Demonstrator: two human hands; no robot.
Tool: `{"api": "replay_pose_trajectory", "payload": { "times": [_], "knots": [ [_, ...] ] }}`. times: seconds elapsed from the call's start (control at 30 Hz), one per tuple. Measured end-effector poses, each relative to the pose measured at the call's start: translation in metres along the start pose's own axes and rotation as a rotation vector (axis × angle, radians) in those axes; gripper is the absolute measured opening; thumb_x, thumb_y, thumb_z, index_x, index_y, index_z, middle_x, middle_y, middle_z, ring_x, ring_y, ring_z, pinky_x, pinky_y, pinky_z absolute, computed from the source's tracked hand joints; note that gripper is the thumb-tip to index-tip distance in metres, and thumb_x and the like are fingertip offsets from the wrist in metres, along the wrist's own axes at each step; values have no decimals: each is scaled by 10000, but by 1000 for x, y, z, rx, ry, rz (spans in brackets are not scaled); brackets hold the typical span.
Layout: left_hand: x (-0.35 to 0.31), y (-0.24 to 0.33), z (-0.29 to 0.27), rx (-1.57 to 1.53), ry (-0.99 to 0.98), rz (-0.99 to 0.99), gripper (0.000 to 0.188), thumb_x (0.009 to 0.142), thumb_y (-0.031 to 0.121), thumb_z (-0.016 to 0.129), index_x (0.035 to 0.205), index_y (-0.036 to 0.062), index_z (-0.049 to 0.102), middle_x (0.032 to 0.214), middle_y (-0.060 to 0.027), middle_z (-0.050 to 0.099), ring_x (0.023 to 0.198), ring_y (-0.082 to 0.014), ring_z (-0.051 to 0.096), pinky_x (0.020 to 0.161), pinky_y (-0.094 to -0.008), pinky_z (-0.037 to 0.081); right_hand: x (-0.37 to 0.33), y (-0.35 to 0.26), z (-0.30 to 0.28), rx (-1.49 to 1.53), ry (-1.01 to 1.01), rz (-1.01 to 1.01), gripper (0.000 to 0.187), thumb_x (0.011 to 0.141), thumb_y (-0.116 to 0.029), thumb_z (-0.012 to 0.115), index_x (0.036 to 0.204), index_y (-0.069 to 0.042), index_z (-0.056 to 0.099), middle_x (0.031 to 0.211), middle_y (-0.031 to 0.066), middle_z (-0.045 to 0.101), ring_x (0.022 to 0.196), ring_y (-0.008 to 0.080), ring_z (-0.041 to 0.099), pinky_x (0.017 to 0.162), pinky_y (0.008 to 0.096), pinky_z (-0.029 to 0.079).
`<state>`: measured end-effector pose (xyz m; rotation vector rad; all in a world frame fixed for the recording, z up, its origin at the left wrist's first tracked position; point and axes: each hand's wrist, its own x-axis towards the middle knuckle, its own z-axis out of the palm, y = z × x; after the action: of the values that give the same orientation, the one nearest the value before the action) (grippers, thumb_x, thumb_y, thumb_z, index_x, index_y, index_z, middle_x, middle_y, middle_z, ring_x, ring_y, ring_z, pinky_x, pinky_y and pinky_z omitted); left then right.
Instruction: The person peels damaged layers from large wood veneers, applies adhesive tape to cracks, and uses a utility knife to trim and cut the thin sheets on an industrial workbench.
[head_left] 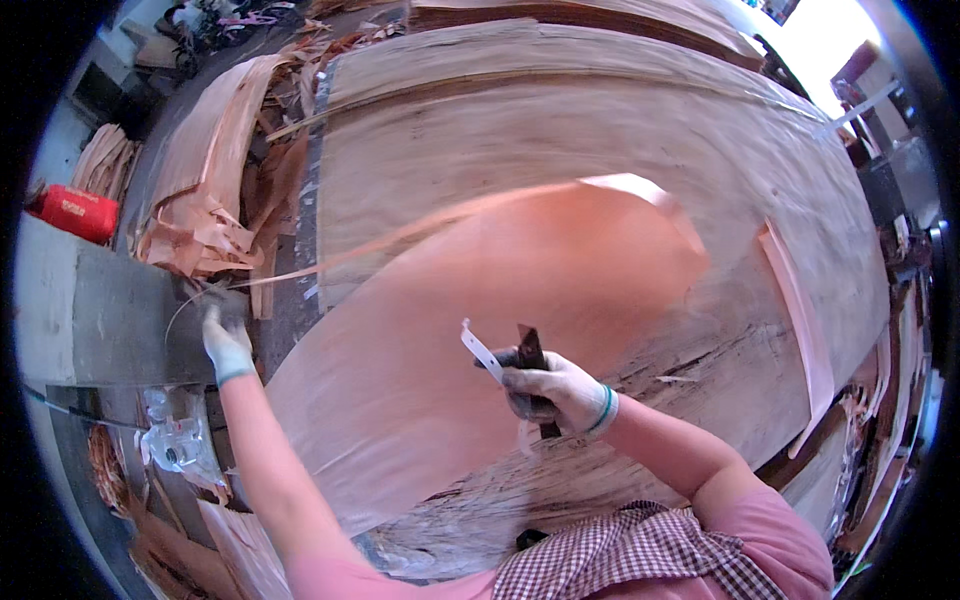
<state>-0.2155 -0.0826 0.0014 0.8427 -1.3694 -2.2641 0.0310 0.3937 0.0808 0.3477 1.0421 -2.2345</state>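
A large sheet of pinkish wood veneer (470, 270) lies askew on a paler, bigger sheet (420, 150). Stretched out to the left, my gloved left hand (228, 340) has its blurred fingers closed at the end of a long thin veneer strip (400, 232). That strip arcs above the sheet toward its far edge, and its tail curls past my fingers. Over the near part of the veneer, my gloved right hand (560, 392) grips a dark flat knife (530, 345). A short white strip with small holes (482, 352) sticks out beside its thumb and fingers.
Stacked veneer (215, 130) and torn scraps (200, 240) lie at the left. A red cylindrical object (75, 212) rests above a grey box-like surface (120, 320). A narrow pink veneer piece (800, 330) lies at the right. Another veneer stack (590, 22) stands at the far side.
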Motion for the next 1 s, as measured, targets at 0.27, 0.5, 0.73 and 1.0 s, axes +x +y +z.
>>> {"api": "replay_pose_trajectory", "payload": {
  "times": [0.27,0.5,0.73,1.0],
  "knots": [
    [-163,-78,14,930,-441,632,313,913,81,519,1211,-13,548,1217,-141,569,1096,-239,551,962,-361,421,-34,-5,-47,181,156,-99,289,927,-169,536,1210,-114,543,636,-30,495,445,42,338,409,199,256],
    [-325,-143,126,1057,-1113,1024,414,838,177,613,1229,61,541,1219,-139,556,1124,-294,528,985,-436,395,-114,-8,-71,178,385,-259,263,907,-190,555,1153,-98,556,668,-23,520,449,67,392,412,214,309],
    [-476,-212,151,1675,-1348,1071,788,778,409,595,1447,124,291,1517,-94,234,1383,-300,241,1107,-556,185,-264,-10,-137,7,942,-829,284,892,-273,601,1086,-70,562,693,23,568,493,62,444,444,181,333],
    [-470,-232,153,1627,-1279,1197,413,732,123,623,1138,81,558,1115,-112,531,1050,-307,533,849,-421,469,-368,17,-165,-208,1278,-971,349,912,-216,589,1201,-21,562,747,20,631,647,75,575,522,197,396]
  ]
}}
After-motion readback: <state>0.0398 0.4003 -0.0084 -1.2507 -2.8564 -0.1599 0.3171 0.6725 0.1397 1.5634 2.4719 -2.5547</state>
